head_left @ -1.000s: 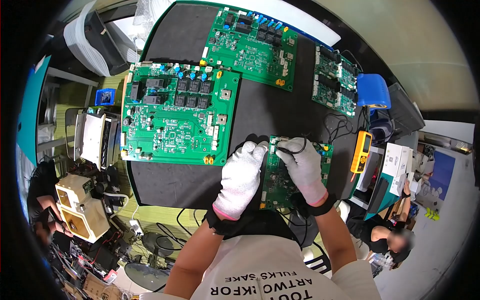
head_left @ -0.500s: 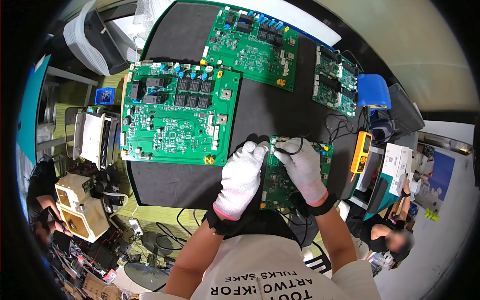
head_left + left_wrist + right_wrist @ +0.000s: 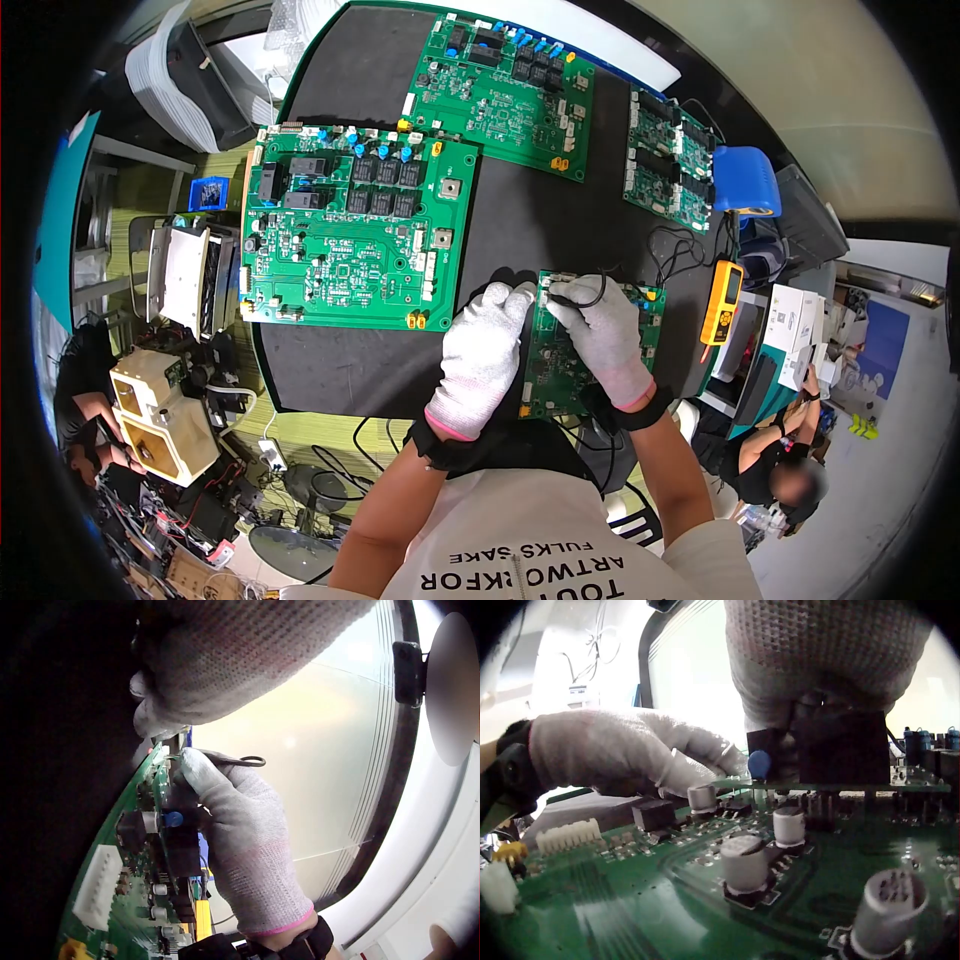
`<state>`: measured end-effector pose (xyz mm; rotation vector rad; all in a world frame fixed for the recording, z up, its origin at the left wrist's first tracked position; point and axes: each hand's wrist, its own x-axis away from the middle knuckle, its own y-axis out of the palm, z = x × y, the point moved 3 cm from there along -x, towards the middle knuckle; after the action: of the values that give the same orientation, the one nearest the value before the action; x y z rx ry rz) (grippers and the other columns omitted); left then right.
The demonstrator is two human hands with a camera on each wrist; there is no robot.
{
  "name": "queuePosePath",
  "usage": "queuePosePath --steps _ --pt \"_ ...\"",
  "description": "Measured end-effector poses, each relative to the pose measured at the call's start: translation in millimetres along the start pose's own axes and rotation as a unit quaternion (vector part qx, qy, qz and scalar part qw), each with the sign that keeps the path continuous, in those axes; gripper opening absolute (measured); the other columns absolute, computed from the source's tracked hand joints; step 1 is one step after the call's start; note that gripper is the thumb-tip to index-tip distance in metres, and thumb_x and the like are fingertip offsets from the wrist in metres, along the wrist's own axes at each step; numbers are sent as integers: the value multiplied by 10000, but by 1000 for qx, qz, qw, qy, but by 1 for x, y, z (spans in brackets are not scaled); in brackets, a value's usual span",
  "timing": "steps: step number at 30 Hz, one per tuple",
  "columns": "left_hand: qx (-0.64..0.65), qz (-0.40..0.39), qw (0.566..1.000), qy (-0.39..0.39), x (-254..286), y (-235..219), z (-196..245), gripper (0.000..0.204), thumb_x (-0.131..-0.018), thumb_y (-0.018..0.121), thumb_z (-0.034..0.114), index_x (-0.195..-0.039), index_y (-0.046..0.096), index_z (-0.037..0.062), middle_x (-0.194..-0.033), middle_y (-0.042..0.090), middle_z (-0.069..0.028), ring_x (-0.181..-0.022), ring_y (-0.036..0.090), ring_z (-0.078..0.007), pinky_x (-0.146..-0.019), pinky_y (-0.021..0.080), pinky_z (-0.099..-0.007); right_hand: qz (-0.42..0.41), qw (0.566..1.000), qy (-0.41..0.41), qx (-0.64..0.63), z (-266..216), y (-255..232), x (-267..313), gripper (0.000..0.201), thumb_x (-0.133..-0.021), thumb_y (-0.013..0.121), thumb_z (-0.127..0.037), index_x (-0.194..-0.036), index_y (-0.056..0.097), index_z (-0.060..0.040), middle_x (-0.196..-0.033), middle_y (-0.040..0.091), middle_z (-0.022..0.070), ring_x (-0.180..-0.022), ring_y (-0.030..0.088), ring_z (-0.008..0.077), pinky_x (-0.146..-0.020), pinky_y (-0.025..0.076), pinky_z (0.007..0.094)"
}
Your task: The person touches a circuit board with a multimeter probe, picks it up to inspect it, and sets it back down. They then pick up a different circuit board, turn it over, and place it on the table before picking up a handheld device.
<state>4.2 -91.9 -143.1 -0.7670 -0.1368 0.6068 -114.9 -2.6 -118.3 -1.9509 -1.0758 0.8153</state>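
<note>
Right hand [image 3: 608, 345] pinches a thin black loop [image 3: 234, 760] over a circuit board [image 3: 550, 365]

Closest to the wearer, the green circuit board lies on the dark desk [image 3: 340, 370], directly beneath the gloved right hand, whose thumb and fingers pinch the loop near the far edge. The gloved left hand [image 3: 485, 350] is beside the board, fingers together, tips at its far left corner; whether they grip it, I cannot tell. From the right wrist, silver cylindrical capacitors [image 3: 744, 864] stand below a raised small board [image 3: 836, 787]. Farther out, a large relay board [image 3: 350, 240] lies left and a yellow handheld meter [image 3: 722, 305] right. Farthest are a second relay board [image 3: 500, 110] and some smaller boards [image 3: 668, 165] beside a blue device [image 3: 748, 180].
</note>
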Motion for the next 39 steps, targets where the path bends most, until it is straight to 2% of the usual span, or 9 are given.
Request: queuePosePath --steps 5,15,17,39 --pt "0 5 1000 -1 0 0 0 264 -755 607 10 -1009 585 75 -877 550 -92 -763 585 -301 -607 487 -387 30 995 40 -85 4 -6 -4 252 -708 741 -72 -926 625 -122 -808 632 45 -740 610 236 -641 499 320" --pt "-10 -2 1000 -5 1 3 -1 274 -747 604 3 -1011 586 72 -869 549 -93 -764 583 -299 -612 486 -381 13 999 0 -36 8 -4 -9 256 -703 743 -100 -931 632 -137 -805 640 30 -745 614 232 -630 501 320" --pt "-13 -3 1000 -8 2 3 -1 274 -745 603 2 -1010 587 71 -867 550 -93 -765 583 -299 -612 486 -381 4 999 11 -34 5 -4 -10 241 -660 748 -7 -883 667 -47 -807 639 67 -748 614 216 -665 503 295" --pt "-6 -2 1000 -8 0 2 -1 282 -768 602 19 -1042 603 86 -874 551 -83 -756 591 -280 -618 496 -365 -41 999 28 3 5 -3 -12 226 -686 734 -26 -898 672 -76 -819 643 62 -758 621 218 -669 508 294"
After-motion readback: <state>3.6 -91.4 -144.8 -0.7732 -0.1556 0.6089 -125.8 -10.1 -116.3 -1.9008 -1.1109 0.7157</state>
